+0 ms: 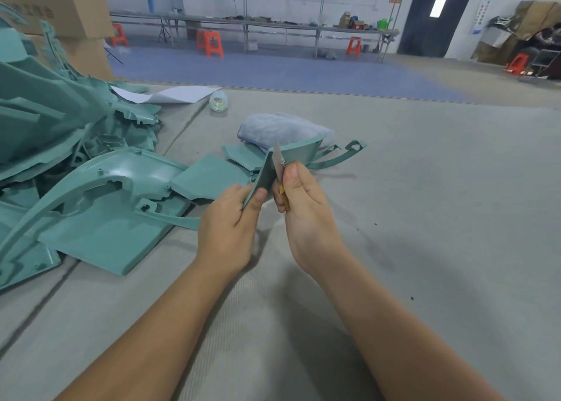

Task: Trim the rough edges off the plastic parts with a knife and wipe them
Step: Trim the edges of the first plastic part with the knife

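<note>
Flat blade against smooth teal panel

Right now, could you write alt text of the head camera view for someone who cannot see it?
A person's left hand grips a curved teal plastic part while the right hand holds a yellow-handled knife against its edge. Behind them, on the grey floor mat, lie a crumpled grey-blue cloth and, to the left, a pile of teal plastic parts.

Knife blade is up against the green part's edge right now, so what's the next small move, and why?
Probably draw the knife along that edge. The right hand grips it with the blade against the green plastic part, which the left hand pinches steady. The grey cloth lies untouched behind, so wiping likely comes later.
</note>
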The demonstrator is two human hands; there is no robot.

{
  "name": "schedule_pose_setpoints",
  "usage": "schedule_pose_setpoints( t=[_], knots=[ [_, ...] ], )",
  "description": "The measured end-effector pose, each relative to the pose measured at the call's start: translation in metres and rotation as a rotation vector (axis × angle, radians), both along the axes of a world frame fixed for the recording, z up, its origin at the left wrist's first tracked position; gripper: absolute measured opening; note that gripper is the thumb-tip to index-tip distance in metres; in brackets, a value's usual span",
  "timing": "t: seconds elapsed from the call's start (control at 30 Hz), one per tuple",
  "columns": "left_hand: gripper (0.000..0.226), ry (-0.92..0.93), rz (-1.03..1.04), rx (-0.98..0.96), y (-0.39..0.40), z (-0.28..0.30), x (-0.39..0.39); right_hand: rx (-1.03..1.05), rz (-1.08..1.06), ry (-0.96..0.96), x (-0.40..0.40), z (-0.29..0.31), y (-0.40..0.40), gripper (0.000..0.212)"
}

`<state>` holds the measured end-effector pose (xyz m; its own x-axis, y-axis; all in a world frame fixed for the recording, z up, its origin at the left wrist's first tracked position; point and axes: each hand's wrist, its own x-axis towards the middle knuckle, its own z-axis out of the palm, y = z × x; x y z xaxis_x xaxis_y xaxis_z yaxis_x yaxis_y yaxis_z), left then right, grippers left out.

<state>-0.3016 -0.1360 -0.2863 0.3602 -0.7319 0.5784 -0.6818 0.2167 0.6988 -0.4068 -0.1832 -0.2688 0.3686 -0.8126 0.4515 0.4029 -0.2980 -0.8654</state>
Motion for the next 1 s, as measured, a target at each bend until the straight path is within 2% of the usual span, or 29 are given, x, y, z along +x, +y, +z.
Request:
schedule_pose_setpoints(
  t=[0.3, 0.47, 0.73, 0.87, 1.0],
  knots=[
    [0.036, 0.084, -0.06, 0.018, -0.003, -0.002, 0.0, 0.133, -0.017, -0.112, 0.01, 0.002, 0.007, 0.032],
    [0.035, 0.11, -0.067, 0.03, -0.004, -0.001, 0.0, 0.18, -0.112, -0.089, 0.014, 0.005, 0.011, 0.033],
    [0.038, 0.109, -0.088, -0.032, -0.006, -0.002, -0.003, -0.034, -0.176, 0.019, 0.003, 0.015, 0.016, 0.031],
    [0.045, 0.097, -0.092, -0.018, -0.007, -0.002, -0.003, -0.044, -0.18, 0.038, 0.001, 0.017, 0.016, 0.031],
    [0.04, 0.093, -0.087, 0.0, -0.005, -0.002, -0.004, 0.023, -0.207, 0.008, 0.003, 0.016, 0.016, 0.034]
  ],
)
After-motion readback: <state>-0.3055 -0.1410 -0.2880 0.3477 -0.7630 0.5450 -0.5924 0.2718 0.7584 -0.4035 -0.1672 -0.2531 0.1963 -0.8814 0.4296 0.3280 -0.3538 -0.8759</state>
